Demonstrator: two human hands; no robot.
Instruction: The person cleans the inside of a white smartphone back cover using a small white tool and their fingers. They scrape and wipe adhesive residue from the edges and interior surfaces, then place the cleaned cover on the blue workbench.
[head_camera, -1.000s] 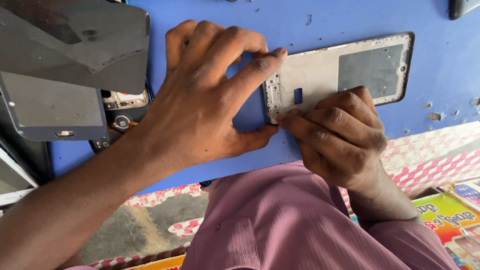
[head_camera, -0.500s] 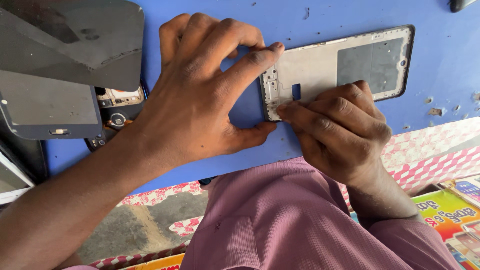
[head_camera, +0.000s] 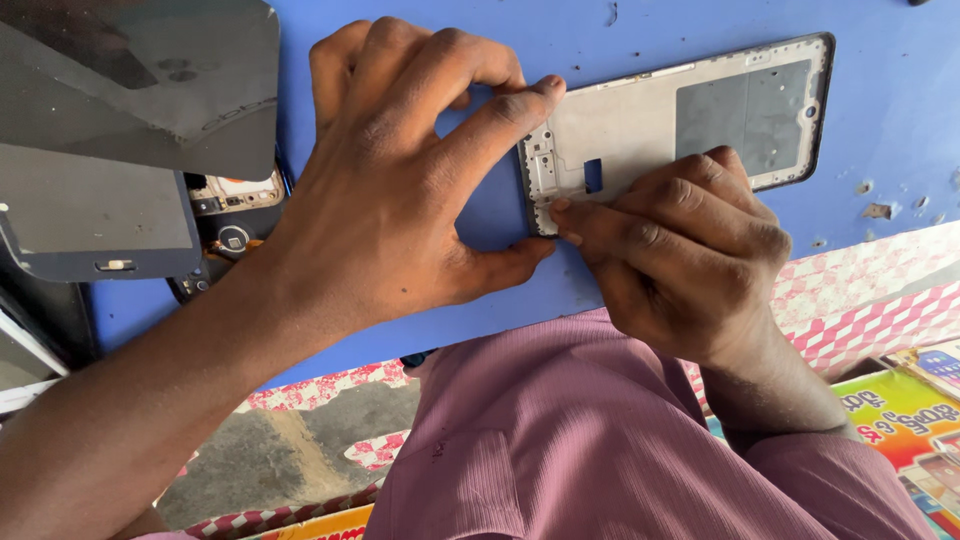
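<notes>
Bracing the frame (head_camera: 650, 125) flat on the blue top (head_camera: 700, 25) with the left hand (head_camera: 390, 190), spread wide, forefinger tip pressing the frame's near top corner and thumb hooking just under its short end, so gripping nothing, only pinning. Working at that same short end with the right hand (head_camera: 680, 250), curled nearly closed, 2 fingertips (head_camera: 562, 208) pinching at the bottom corner; whether anything thin is being held between them cannot be told. Frame lying face up directly between the 2 hands, stretching away beyond the right knuckles. Judging the step as picking or peeling something at the corner: best keeping the left forefinger pressing straight down so the frame is not sliding, keeping the right fingertips low and pulling along the edge rather than upward, avoiding bending the thin rim. Lying left of the left wrist, well apart from the work: 2 dark panels (head_camera: 150, 90) overlapping, and an opened phone (head_camera: 235, 215) showing parts beneath them. Resting below both wrists: a pink shirt (head_camera: 560, 450).
</notes>
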